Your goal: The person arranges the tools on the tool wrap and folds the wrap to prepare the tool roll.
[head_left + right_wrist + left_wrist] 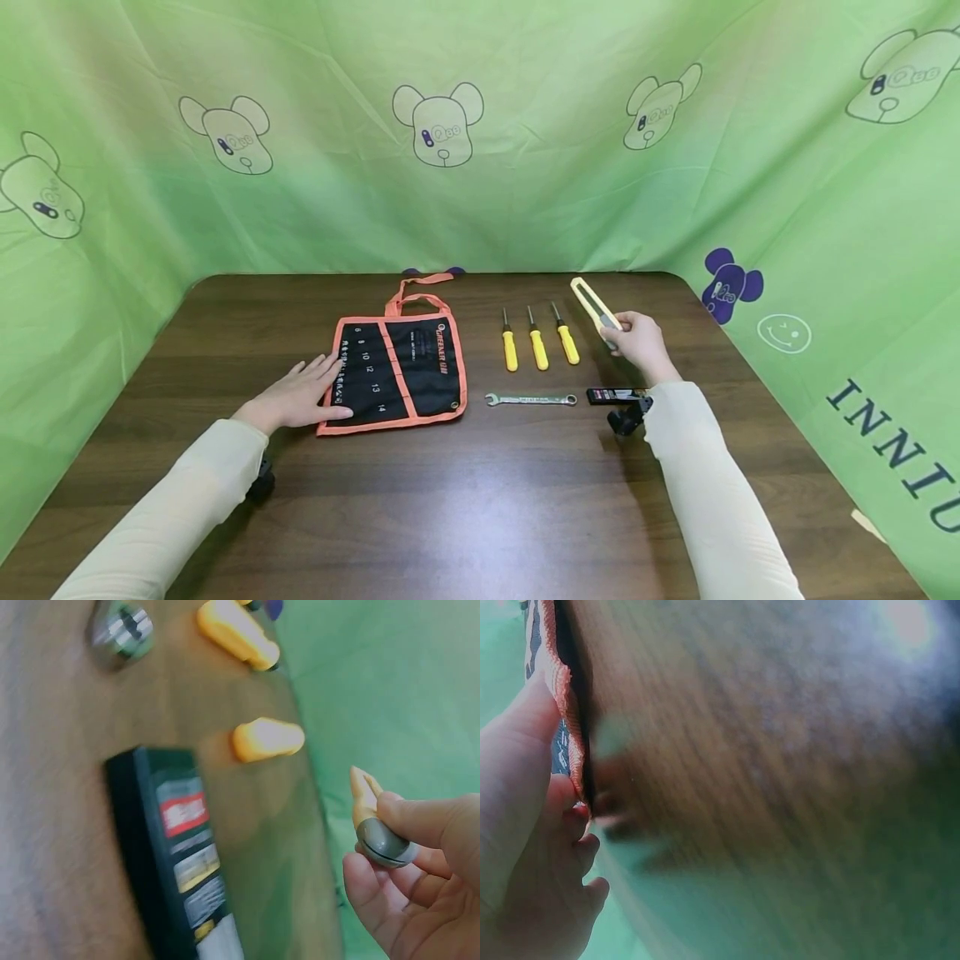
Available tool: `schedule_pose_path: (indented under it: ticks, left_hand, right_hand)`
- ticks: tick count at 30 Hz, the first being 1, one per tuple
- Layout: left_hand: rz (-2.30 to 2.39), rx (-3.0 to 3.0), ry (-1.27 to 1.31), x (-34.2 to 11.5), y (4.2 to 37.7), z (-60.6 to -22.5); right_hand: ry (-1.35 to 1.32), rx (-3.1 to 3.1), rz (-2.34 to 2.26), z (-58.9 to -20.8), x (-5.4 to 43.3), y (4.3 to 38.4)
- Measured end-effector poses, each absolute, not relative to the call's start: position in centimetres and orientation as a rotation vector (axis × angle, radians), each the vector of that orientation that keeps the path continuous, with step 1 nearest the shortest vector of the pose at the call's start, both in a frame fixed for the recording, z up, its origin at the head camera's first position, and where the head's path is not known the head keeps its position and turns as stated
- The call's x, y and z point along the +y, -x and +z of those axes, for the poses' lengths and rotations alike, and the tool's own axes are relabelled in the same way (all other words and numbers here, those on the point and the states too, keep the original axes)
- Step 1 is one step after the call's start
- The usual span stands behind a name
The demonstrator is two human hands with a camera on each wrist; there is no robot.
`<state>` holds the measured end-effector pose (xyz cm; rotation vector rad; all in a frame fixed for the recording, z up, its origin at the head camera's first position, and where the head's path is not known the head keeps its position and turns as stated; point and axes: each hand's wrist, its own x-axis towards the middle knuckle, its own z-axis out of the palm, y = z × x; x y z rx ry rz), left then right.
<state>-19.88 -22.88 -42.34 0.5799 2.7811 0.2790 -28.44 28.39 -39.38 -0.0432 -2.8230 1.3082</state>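
Pouch (431, 375), black, orange-trimmed, centre of frame: marked "GREENER", numbered 8, 10, 12, 13, 14. Left hand (300, 393): fingers extended, resting on its left edge. Pale yellow tool (605, 320), right of centre: I see it pinched in the right hand (637, 340). Black box (607, 396), below that hand: label illegible from here. Green backdrop (840, 275), lower right: "INNIU".

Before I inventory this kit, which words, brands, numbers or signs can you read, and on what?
"GREENER": black pouch
"6", "8", "10", "12", "13", "14": same pouch
"INNIU", cut by frame edge: green backdrop
Smiley sign: backdrop
Too small or blurred: print on black box, wrench, mouse drawings, rest of pouch.
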Motion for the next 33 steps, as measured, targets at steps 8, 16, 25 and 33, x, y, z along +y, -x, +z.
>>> schedule_pose_path:
  ticks: [8,16,25,33]
  left_hand:
    - [0.285,2.777,-0.586,-22.8,19.8,-42.1]
    - [0.288,2.788,-0.621,-22.7,19.5,-41.8]
    - [0.296,2.785,-0.618,-22.7,19.5,-41.6]
    - [0.294,2.787,-0.617,-22.7,19.6,-41.7]
  right_hand:
    - [-0.070,-2.742,1.368,-37.0,27.2,28.5]
    - [-0.225,-2.636,1.517,-34.8,25.0,27.8]
    - [-0.337,-2.653,1.610,-32.7,22.7,26.5]
    - [-0.485,-2.716,1.585,-32.5,21.3,25.7]
